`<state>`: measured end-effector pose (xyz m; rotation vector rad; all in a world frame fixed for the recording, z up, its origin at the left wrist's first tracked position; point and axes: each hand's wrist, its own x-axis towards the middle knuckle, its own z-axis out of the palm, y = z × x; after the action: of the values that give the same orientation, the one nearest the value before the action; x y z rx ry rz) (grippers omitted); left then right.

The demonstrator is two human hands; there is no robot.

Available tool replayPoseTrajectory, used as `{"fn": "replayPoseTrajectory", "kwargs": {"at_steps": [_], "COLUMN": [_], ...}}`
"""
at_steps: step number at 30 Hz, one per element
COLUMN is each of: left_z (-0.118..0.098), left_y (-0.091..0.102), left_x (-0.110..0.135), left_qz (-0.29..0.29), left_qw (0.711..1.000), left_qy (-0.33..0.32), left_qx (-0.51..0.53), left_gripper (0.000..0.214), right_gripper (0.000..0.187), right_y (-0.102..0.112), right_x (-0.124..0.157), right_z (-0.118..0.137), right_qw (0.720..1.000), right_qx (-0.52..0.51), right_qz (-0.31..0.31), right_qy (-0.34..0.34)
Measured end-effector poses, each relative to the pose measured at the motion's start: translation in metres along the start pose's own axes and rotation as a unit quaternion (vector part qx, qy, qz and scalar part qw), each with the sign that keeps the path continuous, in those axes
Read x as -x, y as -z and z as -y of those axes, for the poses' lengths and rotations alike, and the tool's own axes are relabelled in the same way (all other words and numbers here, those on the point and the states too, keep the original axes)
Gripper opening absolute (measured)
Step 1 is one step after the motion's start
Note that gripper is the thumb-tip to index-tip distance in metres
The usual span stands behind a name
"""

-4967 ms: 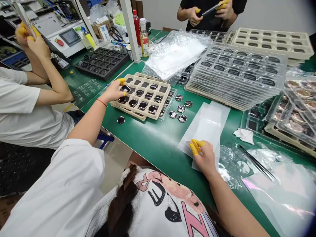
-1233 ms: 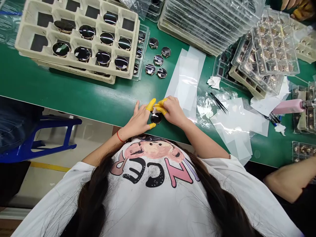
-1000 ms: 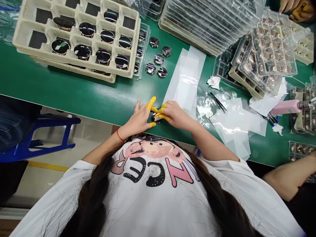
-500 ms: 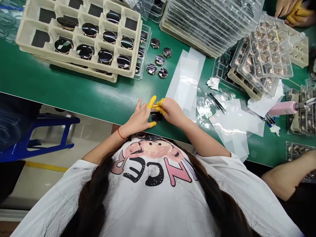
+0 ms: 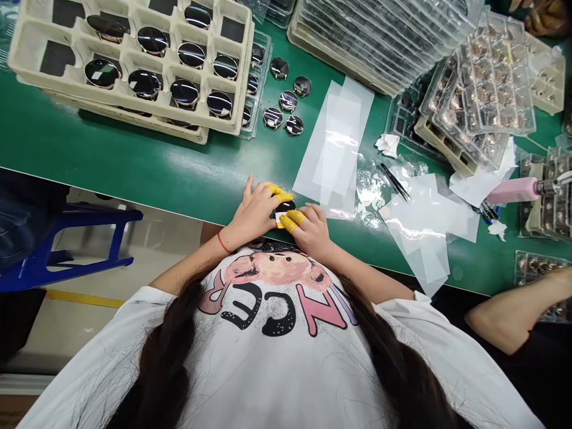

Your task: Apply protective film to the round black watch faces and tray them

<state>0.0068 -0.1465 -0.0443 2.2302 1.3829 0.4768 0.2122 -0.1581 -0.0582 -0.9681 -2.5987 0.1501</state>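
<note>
A round watch head [image 5: 286, 206] with a black glossy face is at the table's near edge, between my two hands and partly covered by fingers. My left hand [image 5: 256, 210] grips its left side, index finger across the top and thumb below, with yellow finger cots on. On the near side, my right hand [image 5: 311, 229] pinches a small white piece [image 5: 280, 218] against the watch head, its fingers also in yellow cots. Whether the piece is paper or cloth I cannot tell. Farther back lie several loose watch heads [image 5: 288, 101].
Stacked beige trays [image 5: 134, 110] of watch heads stand back left. A tall stack of clear trays [image 5: 379, 42] rises behind. Translucent sheets [image 5: 333, 143], black tweezers [image 5: 395, 182] and a pink bottle [image 5: 513, 190] lie rightward. Another person's arm [image 5: 513, 316] reaches in at right.
My right hand has moved from the far side of the watch head to its near side, bringing the white piece along. My left fingers have closed in around the watch head.
</note>
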Motion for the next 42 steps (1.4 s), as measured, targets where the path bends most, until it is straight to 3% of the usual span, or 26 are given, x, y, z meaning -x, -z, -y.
{"fn": "replayPoseTrajectory", "kwargs": {"at_steps": [4, 8, 12, 17, 21, 24, 28, 30, 35, 42], "left_z": [-0.002, -0.003, -0.002, -0.001, -0.001, -0.002, -0.003, -0.004, -0.007, -0.006], "left_y": [-0.002, -0.002, -0.002, -0.005, -0.006, -0.005, -0.004, -0.005, -0.008, -0.011], "left_x": [0.004, 0.006, 0.006, 0.006, 0.006, 0.006, 0.006, 0.007, 0.007, 0.008], "left_qz": [-0.003, -0.011, -0.011, -0.015, -0.017, -0.017, -0.013, -0.020, -0.033, -0.048], "left_qw": [1.000, 0.999, 0.999, 0.999, 0.999, 0.999, 0.999, 0.999, 0.999, 0.998], "left_qy": [-0.005, -0.016, -0.016, -0.015, -0.014, -0.016, -0.016, -0.011, 0.010, 0.006], "left_qx": [-0.017, -0.025, -0.028, -0.030, -0.036, -0.037, -0.031, -0.031, -0.039, -0.036], "left_gripper": [0.045, 0.045, 0.045, 0.042, 0.043, 0.045, 0.043, 0.043, 0.042, 0.051], "right_gripper": [0.028, 0.028, 0.029, 0.034, 0.032, 0.025, 0.028, 0.030, 0.034, 0.036], "right_y": [0.000, 0.009, 0.018, 0.013, 0.009, 0.011, 0.008, 0.001, -0.015, -0.009], "right_x": [0.012, 0.007, -0.006, 0.002, 0.018, 0.022, 0.015, 0.010, 0.007, 0.012], "right_z": [0.002, -0.005, -0.020, -0.028, -0.023, -0.015, 0.000, 0.005, 0.001, -0.012], "right_qw": [1.000, 0.998, 0.996, 0.998, 0.999, 0.997, 0.974, 0.965, 0.948, 0.938], "right_qx": [-0.003, -0.025, -0.044, -0.042, -0.034, -0.058, -0.107, -0.100, -0.052, -0.041], "right_qz": [-0.015, -0.046, -0.006, 0.041, 0.027, -0.001, -0.083, -0.094, -0.113, -0.118], "right_qy": [-0.004, -0.035, -0.082, -0.003, -0.006, -0.044, -0.181, -0.224, -0.292, -0.322]}}
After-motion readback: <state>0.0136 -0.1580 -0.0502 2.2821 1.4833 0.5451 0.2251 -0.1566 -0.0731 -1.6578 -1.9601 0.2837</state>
